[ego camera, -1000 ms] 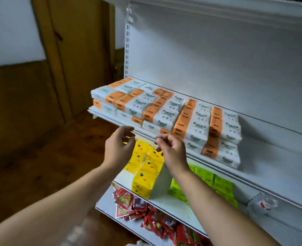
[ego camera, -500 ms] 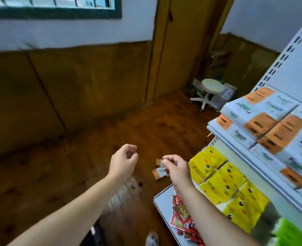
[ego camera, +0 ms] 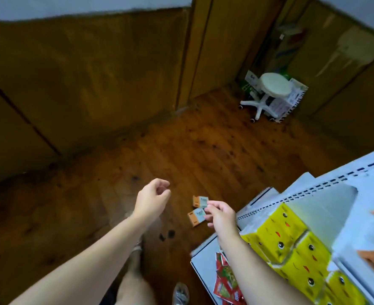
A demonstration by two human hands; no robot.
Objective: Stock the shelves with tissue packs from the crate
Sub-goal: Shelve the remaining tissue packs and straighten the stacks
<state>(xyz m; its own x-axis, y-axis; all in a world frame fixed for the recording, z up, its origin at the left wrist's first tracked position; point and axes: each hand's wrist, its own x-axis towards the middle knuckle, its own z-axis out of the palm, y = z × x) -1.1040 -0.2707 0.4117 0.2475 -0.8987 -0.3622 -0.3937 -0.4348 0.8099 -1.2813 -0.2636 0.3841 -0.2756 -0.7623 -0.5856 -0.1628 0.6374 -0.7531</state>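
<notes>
Yellow tissue pks (ego camera: 291, 236) on shelving (ego camera: 201, 259), red sachets (ego camera: 225, 280) below

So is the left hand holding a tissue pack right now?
No, the left hand is loosely curled round nothing; the two tissue packs in view lie on the wooden floor.

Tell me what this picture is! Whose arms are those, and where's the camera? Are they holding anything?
No robot here: a person wears a camera on their head, so you see what they see, looking down. Those are their own arms. The left hand and right hand are loosely curled and seem to hold nothing. Two small tissue packs lie on the wooden floor, just beyond the right hand. On the right are white shelves with yellow tissue packs and, lower down, red packets. A white stool stands in the corner.
</notes>
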